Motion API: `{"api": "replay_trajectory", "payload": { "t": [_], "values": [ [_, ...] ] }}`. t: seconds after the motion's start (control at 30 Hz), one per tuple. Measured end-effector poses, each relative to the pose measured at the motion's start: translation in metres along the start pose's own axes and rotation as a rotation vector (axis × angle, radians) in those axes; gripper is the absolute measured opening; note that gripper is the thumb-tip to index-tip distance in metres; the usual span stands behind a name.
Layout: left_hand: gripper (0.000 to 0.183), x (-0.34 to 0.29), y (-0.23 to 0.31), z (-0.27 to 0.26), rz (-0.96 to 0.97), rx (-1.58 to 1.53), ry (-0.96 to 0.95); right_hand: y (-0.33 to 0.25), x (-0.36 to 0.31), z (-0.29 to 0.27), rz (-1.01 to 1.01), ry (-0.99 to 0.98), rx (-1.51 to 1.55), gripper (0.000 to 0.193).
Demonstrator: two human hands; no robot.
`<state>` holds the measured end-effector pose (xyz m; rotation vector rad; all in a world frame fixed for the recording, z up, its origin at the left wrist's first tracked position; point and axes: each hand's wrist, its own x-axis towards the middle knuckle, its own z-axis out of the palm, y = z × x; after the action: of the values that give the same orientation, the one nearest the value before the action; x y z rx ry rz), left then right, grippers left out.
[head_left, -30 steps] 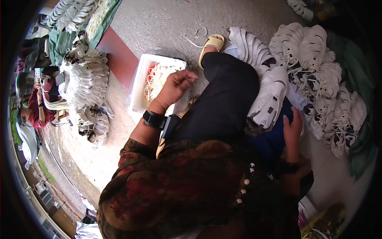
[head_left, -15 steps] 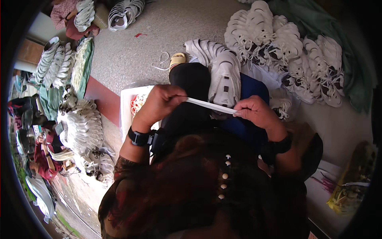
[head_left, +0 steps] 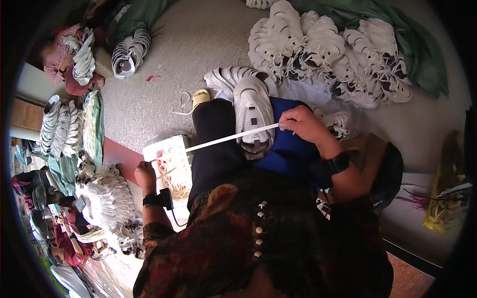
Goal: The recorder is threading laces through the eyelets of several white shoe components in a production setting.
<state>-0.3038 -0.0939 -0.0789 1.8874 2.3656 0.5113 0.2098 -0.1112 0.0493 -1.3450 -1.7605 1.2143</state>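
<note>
A flat white shoelace [head_left: 231,137] stretches taut across my lap. My right hand [head_left: 300,124] pinches one end above the blue cloth on my right thigh. Out to the left, my left hand [head_left: 145,176] is closed on the other end, beside a white box; that stretch is hard to make out against the box's pale contents. Under the lace, between my knees, lies a white shoe upper [head_left: 254,109] with dark square patches. It is at the near end of a row of nested white uppers [head_left: 223,79].
The white box [head_left: 149,151] holds tangled laces. Piles of white shoe uppers lie at the far right [head_left: 318,44] and left [head_left: 107,193]. A yellow slipper [head_left: 200,97] and a loose lace [head_left: 183,103] are by my left foot. Other people sit at the left.
My left hand has moved left and down, from over my lap to beside the box. The lace now spans a much longer stretch. The view has shifted, too.
</note>
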Motion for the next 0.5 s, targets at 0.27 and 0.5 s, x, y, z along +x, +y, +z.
{"api": "replay_trajectory", "payload": {
  "t": [0.27,0.5],
  "values": [
    [0.023,0.023,0.147,-0.004,0.372,-0.421,-0.164,-0.014,0.023,0.031,-0.038,-0.103,-0.249,0.008],
    [0.039,-0.022,0.315,-0.055,0.847,-0.923,-0.740,-0.015,0.040,0.055,-0.263,-0.023,-0.126,0.011]
  ]
}}
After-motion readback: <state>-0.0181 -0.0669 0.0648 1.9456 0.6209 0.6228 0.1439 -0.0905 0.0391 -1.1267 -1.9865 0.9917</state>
